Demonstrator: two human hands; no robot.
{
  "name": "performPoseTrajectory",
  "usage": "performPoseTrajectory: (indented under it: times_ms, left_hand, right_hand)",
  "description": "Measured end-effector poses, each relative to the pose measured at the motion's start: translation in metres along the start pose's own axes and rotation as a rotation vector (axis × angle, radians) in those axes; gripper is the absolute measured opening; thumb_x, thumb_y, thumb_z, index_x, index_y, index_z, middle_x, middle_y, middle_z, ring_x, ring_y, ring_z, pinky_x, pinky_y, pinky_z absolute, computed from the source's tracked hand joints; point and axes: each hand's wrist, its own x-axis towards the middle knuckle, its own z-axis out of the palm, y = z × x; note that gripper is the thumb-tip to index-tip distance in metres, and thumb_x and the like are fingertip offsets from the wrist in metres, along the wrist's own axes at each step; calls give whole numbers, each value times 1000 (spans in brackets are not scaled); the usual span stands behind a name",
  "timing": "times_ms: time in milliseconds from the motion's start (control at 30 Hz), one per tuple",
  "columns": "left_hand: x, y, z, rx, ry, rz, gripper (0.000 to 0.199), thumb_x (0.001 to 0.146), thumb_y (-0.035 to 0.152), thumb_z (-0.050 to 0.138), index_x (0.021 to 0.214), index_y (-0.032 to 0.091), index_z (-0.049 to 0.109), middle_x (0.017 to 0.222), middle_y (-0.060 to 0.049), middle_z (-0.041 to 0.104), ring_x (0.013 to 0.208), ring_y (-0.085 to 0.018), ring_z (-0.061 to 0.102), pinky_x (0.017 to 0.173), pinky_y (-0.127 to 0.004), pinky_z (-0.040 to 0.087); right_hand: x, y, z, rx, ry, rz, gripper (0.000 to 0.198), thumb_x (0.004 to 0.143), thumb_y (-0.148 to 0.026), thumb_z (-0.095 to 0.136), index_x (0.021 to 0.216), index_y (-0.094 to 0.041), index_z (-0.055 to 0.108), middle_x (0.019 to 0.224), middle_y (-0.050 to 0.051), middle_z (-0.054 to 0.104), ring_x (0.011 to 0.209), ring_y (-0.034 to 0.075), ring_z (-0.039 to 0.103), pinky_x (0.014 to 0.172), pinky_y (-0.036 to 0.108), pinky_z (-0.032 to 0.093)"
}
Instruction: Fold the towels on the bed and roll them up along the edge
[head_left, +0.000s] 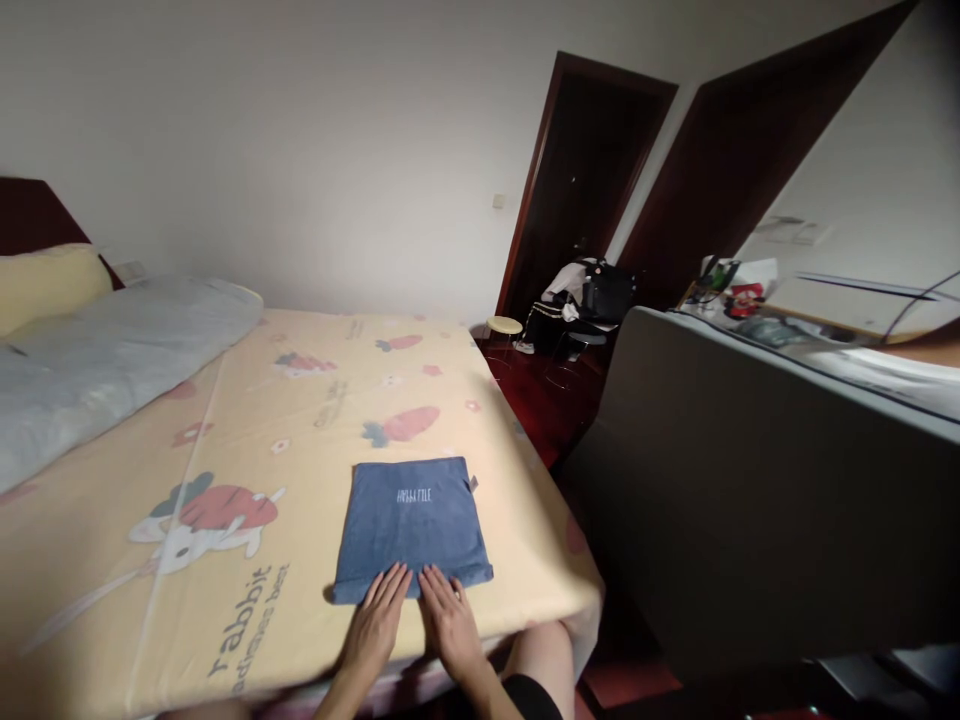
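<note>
A flat, dark blue cloth [412, 530] lies on the near part of the bed, roughly square, with white lettering that appears upside down and a small tag at its right edge. Its near edge is turned over into a narrow band. My left hand [381, 612] rests on this band left of the middle, fingers stretched out. Close beside it, my right hand [450, 612] lies on the same band, fingers also straight. Both palms are down and neither hand grips the cloth. Whether the cloth is a bag or a cover I cannot tell.
The bed has a yellow sheet [315, 530] with rabbit and radish prints. A grey-blue quilt [142, 340] and a yellow pillow [52, 285] lie at left. A dark panel [750, 480] of a cluttered desk rises at right. Beyond stand a yellow stool [504, 326] and a black bag [609, 295].
</note>
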Motion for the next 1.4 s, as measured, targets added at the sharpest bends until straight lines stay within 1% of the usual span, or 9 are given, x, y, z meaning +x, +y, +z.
performPoseTrajectory:
  times_ms: [133, 267, 367, 567, 733, 867, 1000, 1200, 1400]
  left_hand:
    - [-11, -34, -15, 2, -93, -76, 58, 95, 18, 32, 152, 28, 24, 154, -2, 38, 141, -15, 36, 111, -38, 35]
    - [-18, -57, -25, 28, -100, -174, 54, 96, 18, 30, 148, 29, 33, 151, -5, 41, 140, -18, 38, 114, -47, 29]
    - [-9, -41, -23, 41, -27, -236, 65, 87, 2, 29, 145, 29, 41, 152, -6, 40, 142, -21, 35, 116, -53, 25]
    - [16, 11, -1, -169, -10, -79, 56, 88, 6, 31, 135, 27, 55, 132, -2, 62, 119, -14, 59, 100, -31, 51]
    - [0, -25, -11, -154, -132, -35, 59, 94, 12, 31, 148, 34, 32, 150, 0, 43, 137, -14, 43, 112, -37, 39]
    - [-11, -57, -27, -53, -168, -226, 51, 98, 27, 31, 148, 34, 31, 153, -5, 37, 142, -21, 35, 113, -51, 30]
    - [0, -42, -20, 29, -57, -266, 58, 92, 10, 28, 146, 30, 38, 153, -5, 37, 141, -22, 36, 114, -52, 29]
    - [23, 2, -11, -137, -40, 32, 60, 95, 15, 31, 152, 30, 18, 150, 0, 42, 135, -11, 44, 109, -30, 41]
    - [2, -47, -47, -111, -226, -25, 56, 100, 36, 31, 152, 38, 10, 157, 1, 29, 143, -17, 33, 113, -39, 34]
  right_hand:
    - [-8, 37, -15, -48, 33, 102, 46, 99, -24, 39, 144, -23, 45, 142, 7, 51, 134, 21, 44, 112, 41, 33]
    - [-15, 69, -21, -121, 45, 190, 45, 98, -22, 38, 141, -22, 49, 144, 7, 49, 135, 25, 43, 112, 46, 32]
    - [-7, 55, -11, -134, 101, 203, 51, 94, -11, 32, 142, -20, 47, 147, 9, 45, 137, 25, 40, 111, 48, 31]
    - [23, -9, 9, 92, -20, 25, 43, 95, -10, 38, 128, -27, 59, 122, 3, 66, 117, 16, 58, 105, 36, 38]
    - [8, 34, -18, -26, -15, 100, 42, 98, -25, 39, 139, -24, 50, 140, 7, 53, 131, 22, 48, 108, 44, 36]
    - [-11, 78, -34, -130, 11, 235, 45, 98, -34, 39, 141, -25, 50, 142, 9, 50, 132, 30, 46, 103, 52, 40]
    - [1, 57, -27, -120, 47, 293, 52, 93, -19, 33, 143, -24, 48, 148, 10, 42, 137, 30, 40, 105, 56, 36]
    - [35, -10, -26, 163, -207, -24, 59, 89, -21, 41, 148, -28, 37, 147, 3, 46, 138, 19, 39, 110, 44, 34]
    - [8, 55, -52, 69, -234, 81, 55, 93, -26, 41, 148, -24, 38, 149, 9, 40, 139, 24, 37, 110, 46, 33]
